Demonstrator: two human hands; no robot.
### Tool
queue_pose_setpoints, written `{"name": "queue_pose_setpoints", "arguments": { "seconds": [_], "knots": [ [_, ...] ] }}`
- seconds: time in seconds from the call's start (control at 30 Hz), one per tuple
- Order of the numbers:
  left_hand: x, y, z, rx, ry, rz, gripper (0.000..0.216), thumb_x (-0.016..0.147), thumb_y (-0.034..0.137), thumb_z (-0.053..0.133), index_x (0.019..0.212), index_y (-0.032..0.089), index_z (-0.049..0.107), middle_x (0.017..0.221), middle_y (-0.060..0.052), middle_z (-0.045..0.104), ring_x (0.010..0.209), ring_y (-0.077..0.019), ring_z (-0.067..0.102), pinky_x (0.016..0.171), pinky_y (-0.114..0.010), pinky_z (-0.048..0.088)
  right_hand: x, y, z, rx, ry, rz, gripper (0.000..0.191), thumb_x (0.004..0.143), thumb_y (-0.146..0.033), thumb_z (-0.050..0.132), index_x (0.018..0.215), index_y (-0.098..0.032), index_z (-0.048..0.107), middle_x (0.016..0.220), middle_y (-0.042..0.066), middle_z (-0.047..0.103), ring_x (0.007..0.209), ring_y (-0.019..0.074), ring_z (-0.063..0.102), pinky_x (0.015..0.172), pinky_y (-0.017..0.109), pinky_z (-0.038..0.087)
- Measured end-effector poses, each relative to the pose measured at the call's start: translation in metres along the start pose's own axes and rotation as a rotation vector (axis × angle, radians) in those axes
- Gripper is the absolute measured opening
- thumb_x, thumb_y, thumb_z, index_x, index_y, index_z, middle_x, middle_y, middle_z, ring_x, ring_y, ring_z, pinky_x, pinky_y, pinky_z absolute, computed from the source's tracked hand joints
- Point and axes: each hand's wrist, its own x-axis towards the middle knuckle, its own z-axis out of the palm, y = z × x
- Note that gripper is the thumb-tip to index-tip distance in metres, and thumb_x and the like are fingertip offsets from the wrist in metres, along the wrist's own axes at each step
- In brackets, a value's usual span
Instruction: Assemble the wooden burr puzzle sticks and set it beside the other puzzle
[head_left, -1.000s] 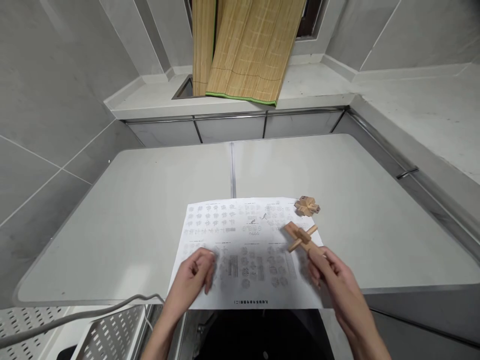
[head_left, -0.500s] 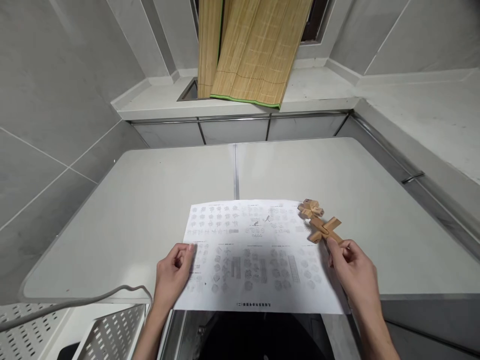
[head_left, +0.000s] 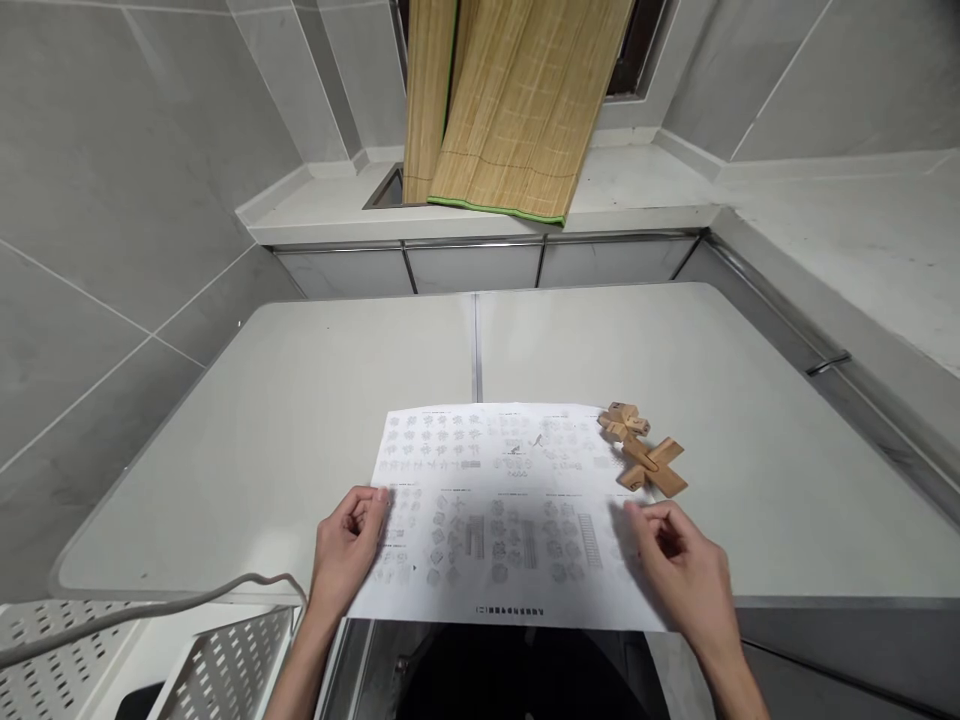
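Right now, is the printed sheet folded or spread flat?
Spread flat: the printed sheet lies open on the table, left hand and right hand at its near corners.

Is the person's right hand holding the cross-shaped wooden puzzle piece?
No. The cross-shaped wooden puzzle piece lies on the table, apart from the right hand, which rests on the printed sheet.

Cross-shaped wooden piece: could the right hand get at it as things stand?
Probably yes. The cross piece lies bare on the table just beyond the right hand, which rests on the sheet; nothing lies between.
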Motion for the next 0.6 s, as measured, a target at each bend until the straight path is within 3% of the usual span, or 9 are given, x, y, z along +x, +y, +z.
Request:
{"name": "queue_pose_setpoints", "arguments": {
  "seconds": [0.17, 0.6],
  "knots": [
    [-0.001, -0.001, -0.001, -0.002, -0.01, -0.001, 0.055, 0.094, 0.072, 0.059, 0.082, 0.019, 0.063, 0.061, 0.006, 0.036, 0.059, -0.0129, 0.034, 0.056, -0.024, 0.028, -0.008, -0.016, 0.02, 0.172, -0.133, -0.078, 0.054, 0.09, -0.073, 0.065, 0.071, -0.023, 0.058, 0.06, -0.005, 0.043, 0.057, 0.0145, 0.037, 0.057, 0.027, 0.034],
    [-0.003, -0.001, 0.0, 0.021, -0.003, 0.0, 0.052, 0.095, 0.069, 0.059, 0.082, 0.019, 0.065, 0.062, 0.006, 0.032, 0.057, -0.0117, 0.031, 0.054, -0.023, 0.026, -0.007, -0.005, 0.023, 0.143, -0.176, -0.125, 0.049, 0.097, -0.066, 0.06, 0.074, -0.024, 0.057, 0.061, -0.005, 0.043, 0.057, 0.0146, 0.038, 0.057, 0.026, 0.036]
  ]
}}
